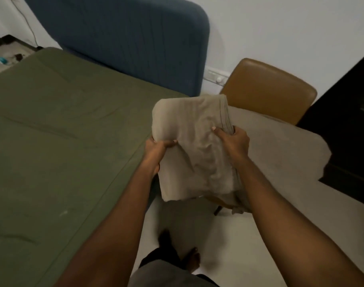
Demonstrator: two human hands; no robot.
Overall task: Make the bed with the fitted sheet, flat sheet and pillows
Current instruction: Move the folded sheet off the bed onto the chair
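Observation:
I hold a folded beige sheet [193,146] in the air beside the bed's right edge, near the headboard end. My left hand [157,151] grips its left side, thumb on top. My right hand [235,141] grips its right folded edge, where the stacked layers show. An olive-green fitted sheet [59,131] covers the mattress on the left, stretched with a few creases. A beige pillow [280,150] lies on the chair behind the folded sheet.
A blue padded headboard [135,38] stands against the white wall. A tan leather chair [268,88] sits to the right of the bed, a dark cabinet [351,121] beyond it. My bare feet stand on the pale floor [228,245] between bed and chair.

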